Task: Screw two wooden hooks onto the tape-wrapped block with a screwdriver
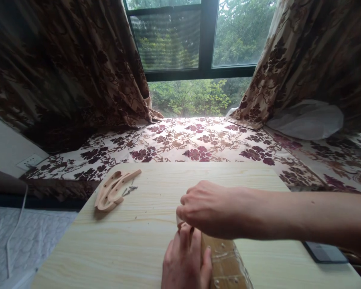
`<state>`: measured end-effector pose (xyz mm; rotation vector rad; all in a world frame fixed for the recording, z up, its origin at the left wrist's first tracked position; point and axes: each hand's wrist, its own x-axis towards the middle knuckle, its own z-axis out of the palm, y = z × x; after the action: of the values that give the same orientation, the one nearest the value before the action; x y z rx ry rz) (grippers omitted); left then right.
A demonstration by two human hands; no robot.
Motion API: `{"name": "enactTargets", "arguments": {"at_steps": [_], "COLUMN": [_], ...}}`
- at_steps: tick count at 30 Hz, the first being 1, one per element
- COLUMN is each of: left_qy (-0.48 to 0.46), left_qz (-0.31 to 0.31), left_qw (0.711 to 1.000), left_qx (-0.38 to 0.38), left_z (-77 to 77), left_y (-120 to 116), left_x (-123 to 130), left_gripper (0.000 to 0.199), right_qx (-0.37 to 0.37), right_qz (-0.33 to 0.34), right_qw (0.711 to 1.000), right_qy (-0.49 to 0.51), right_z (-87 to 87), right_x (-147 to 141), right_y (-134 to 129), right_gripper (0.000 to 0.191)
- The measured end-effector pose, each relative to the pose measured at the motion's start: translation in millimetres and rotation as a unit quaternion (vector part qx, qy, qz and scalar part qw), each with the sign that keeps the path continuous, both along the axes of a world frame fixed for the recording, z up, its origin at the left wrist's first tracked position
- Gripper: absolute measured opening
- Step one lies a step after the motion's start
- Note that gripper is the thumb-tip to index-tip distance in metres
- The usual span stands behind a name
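Near the front middle of the pale wooden table (108, 245), my left hand (186, 259) presses down with bent fingers on a small light-wood piece (180, 222), mostly hidden by both hands. Just above it, my right hand (203, 206) is closed in a fist, reaching in from the right; what it holds, if anything, is hidden. A brown block or box with clear tape-like strips (225, 263) lies beside and partly beneath my left hand. At the table's back left are curved light-wood pieces with holes (114, 190), with several small screws (129, 190) next to them.
A dark flat device, like a phone (327, 253), lies at the table's right under my right forearm. Behind the table is a floral-covered ledge (180, 140) below a window, between patterned curtains (108, 72). A white bag (309, 120) rests on the right. A wall socket (29, 161) is at left.
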<state>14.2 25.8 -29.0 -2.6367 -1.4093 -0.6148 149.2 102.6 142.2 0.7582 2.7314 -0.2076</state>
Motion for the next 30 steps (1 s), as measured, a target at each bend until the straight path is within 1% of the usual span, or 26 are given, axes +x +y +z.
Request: {"name": "enactTargets", "arguments": {"at_steps": [2,5,8,10,15,17,20,25,27,30], "left_qy": [-0.004,-0.030,-0.062,-0.068,-0.069,-0.072,-0.070,-0.036,-0.033,-0.041], "left_qz": [-0.001,0.015,0.027,0.030,0.035,0.032,0.029,0.001,-0.002,0.000], "left_qw": [1.000,0.999,0.997,0.997,0.997,0.997,0.996,0.998,0.998,0.998], "left_qx": [-0.003,-0.017,-0.024,-0.020,-0.018,-0.025,-0.037,-0.047,-0.047,-0.048], "left_z": [-0.6,-3.6,-7.9,-10.3,-12.2,-10.7,-6.4,0.5,1.3,0.4], "left_y": [-1,-3,-4,-4,-5,-5,-4,-3,-3,-4], "left_x": [1,4,7,8,9,9,8,4,3,4], "left_gripper": [0.038,0.042,0.047,0.049,0.049,0.049,0.050,0.051,0.051,0.051], "right_qx": [0.004,0.024,0.045,0.050,0.035,0.031,0.030,0.041,0.044,0.034], "right_qz": [-0.010,-0.046,-0.076,-0.069,-0.009,-0.012,-0.040,-0.082,-0.070,-0.031], "right_qw": [1.000,0.998,0.996,0.996,0.999,0.999,0.998,0.996,0.996,0.999], "right_qy": [0.010,0.025,0.028,0.022,0.029,0.029,0.024,0.020,0.023,0.027], "right_z": [-4.6,-12.9,-15.0,-12.0,-6.7,-8.1,-10.7,-11.7,-10.9,-9.4], "right_x": [1,5,9,10,10,10,10,9,9,8], "right_y": [1,2,2,2,2,4,5,4,3,3], "right_gripper": [0.017,0.013,0.011,0.008,0.010,0.010,0.011,0.015,0.014,0.011]}}
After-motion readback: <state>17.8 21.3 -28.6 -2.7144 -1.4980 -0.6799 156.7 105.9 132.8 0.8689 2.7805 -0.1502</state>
